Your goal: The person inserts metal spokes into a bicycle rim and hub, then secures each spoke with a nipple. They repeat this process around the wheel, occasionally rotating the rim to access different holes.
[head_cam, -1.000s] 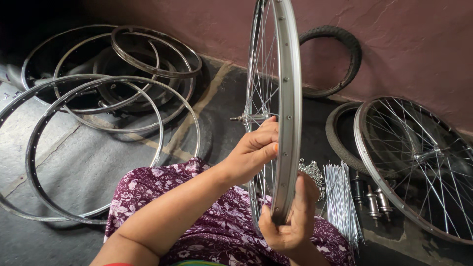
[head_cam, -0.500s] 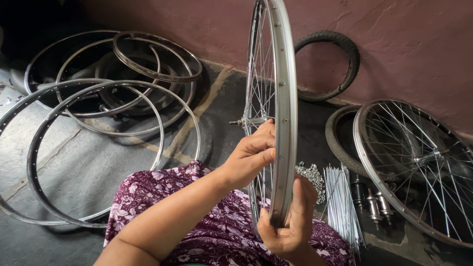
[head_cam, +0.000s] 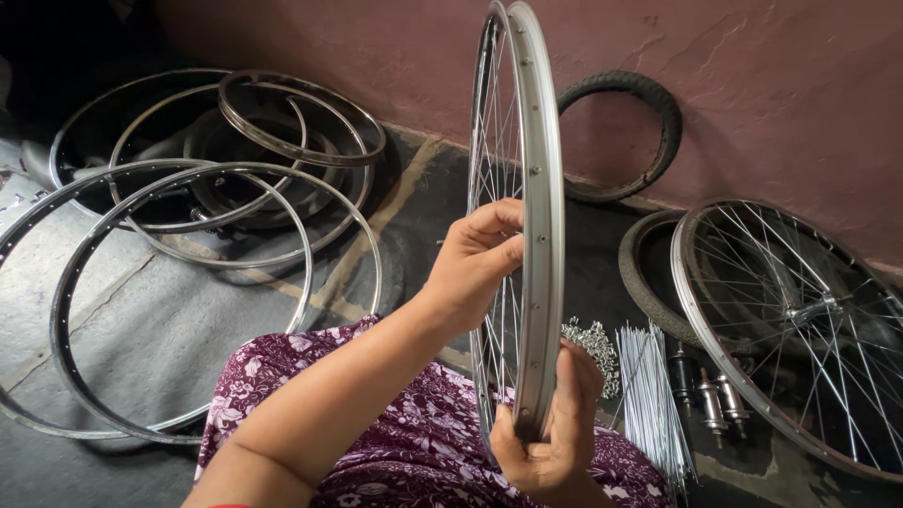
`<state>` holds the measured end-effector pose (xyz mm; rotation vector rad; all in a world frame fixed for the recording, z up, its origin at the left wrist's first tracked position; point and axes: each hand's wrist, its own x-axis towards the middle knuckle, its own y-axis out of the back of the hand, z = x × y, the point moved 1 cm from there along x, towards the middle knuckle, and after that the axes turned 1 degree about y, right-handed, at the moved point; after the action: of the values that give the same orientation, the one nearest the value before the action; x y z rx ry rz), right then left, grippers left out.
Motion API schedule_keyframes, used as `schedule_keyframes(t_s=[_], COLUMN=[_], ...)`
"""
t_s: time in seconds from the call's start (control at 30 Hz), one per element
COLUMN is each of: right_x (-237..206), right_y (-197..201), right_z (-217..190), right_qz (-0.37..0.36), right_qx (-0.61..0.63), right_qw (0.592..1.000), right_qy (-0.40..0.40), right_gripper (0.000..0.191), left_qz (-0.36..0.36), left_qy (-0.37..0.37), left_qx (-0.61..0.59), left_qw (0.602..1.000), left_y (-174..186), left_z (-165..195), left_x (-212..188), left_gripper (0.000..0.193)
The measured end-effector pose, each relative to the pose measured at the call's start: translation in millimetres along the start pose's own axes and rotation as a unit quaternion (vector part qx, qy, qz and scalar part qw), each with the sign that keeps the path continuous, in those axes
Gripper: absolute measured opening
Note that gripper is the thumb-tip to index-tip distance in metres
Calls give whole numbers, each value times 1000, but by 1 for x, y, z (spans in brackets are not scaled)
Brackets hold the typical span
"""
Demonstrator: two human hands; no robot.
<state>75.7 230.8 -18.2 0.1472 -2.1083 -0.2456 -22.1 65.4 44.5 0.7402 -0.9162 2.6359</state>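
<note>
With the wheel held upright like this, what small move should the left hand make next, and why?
Probably a small turn of the wheel. The right hand grips the rim's lower edge, so it can feed the rim around. The left hand has its fingers among the spokes near the hub, likely ready for the neighbouring spoke.

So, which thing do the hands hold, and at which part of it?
A spoked bicycle wheel, held upright. The right hand clasps the lower part of its rim. The left hand has its fingers at the spokes near the middle; whether it pinches one cannot be told.
</note>
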Motion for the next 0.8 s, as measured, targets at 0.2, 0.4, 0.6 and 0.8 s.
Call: schedule_keyframes(t_s=[0.2,0.4,0.6,0.8], right_x=[-4,1,6,7], right_y=[-2,0,2,4], right_z=[1,-1,-5,-5], right_qz=[3,4,-12,-5], right_qx=[73,-4,-50,-54], right_qw=[997,1000,999,998], right_qy=[-21,1,7,15], right_gripper=[88,89,89,90], left_qz=[-8,-19,23,109], left_qy=[30,59,-57,-48], left_qx=[-21,16,74,81], left_qw=[999,998,995,990], left_y=[7,4,-5,1], left_z=[-12,-4,17,20], left_x=[4,6,5,32], left_gripper=[11,16,17,18])
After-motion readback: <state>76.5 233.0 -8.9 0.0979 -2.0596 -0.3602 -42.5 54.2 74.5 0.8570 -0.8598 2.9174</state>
